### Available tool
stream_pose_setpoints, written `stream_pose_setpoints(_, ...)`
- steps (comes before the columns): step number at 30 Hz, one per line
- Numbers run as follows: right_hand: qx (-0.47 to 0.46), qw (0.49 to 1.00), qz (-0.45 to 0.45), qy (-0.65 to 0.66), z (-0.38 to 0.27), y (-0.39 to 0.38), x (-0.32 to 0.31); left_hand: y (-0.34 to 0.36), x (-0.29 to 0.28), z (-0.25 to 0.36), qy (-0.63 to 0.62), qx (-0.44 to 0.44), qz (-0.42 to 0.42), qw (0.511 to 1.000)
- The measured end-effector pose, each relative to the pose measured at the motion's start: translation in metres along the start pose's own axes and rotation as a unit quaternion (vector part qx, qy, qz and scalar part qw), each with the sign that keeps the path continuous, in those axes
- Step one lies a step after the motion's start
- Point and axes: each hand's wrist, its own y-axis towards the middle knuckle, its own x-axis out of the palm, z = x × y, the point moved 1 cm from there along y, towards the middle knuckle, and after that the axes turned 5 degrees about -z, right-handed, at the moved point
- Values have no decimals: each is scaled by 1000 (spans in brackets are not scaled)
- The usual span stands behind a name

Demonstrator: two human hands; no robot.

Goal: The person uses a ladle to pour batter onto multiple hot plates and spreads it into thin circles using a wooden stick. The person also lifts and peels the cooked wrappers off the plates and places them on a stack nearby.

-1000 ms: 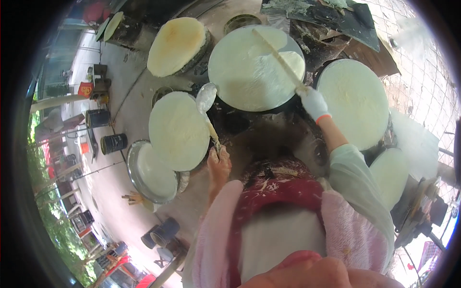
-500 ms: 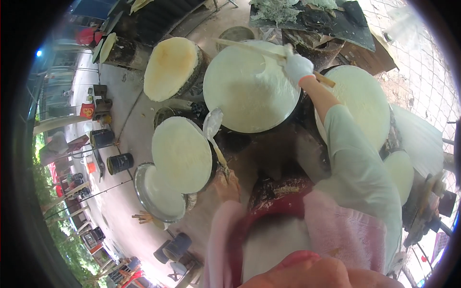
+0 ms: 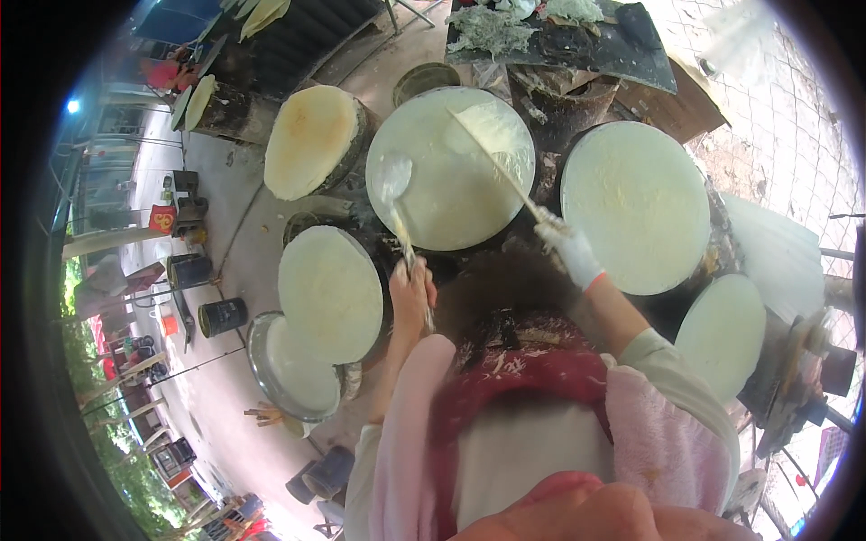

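Note:
My left hand (image 3: pixel 413 293) is closed around the handle of a ladle (image 3: pixel 395 176). The ladle's pale, batter-coated bowl is at the left part of the middle round griddle (image 3: pixel 451 216); I cannot tell whether it touches. My right hand (image 3: pixel 570 251), in a white glove, grips a long thin wooden stick (image 3: pixel 505 173). That stick slants up and left over the middle griddle, its far end near the back rim. Pale batter covers this griddle, with a wetter, yellowish patch (image 3: pixel 505 140) at its right back, beside the stick.
Batter-coated griddles stand to the left (image 3: pixel 330 293) and right (image 3: pixel 636 207). A browning sheet (image 3: pixel 311 142) lies at back left, a smaller pale disc (image 3: pixel 722 335) at front right. A metal basin (image 3: pixel 311 383) of white batter sits partly under the left griddle. Behind is a dark tabletop (image 3: pixel 613 54).
My right hand has come back from over the middle griddle toward me, and the stick has swung to a slant. My left hand has raised the ladle forward from beside the left griddle.

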Motion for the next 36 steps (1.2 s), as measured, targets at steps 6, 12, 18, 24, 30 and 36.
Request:
stream_pose_setpoints(6, 14, 997, 17, -75, -28, 3, -1, 125, 9, 22, 43, 9, -66, 997)
stream_pose_setpoints(12, -236, 960, 149, -18, 55, 13, -9, 207, 37, 37, 76, -16, -250, 965)
stream_pose_setpoints(18, -38, 999, 11, 36, 41, -18, 122, 172, -14, -22, -114, -108, -223, 962)
stream_pose_setpoints(24, -108, 986, 126, 0, 87, -27, 112, 131, -10, -36, -154, -187, -245, 939)
stream_pose_setpoints(30, -40, 998, 15, 38, 49, -38, 154, 138, -75, -31, -549, -265, -364, 705)
stream_pose_setpoints(36, -238, 927, 227, -178, 64, -2, 96, 57, -119, 46, -499, -134, -444, 732)
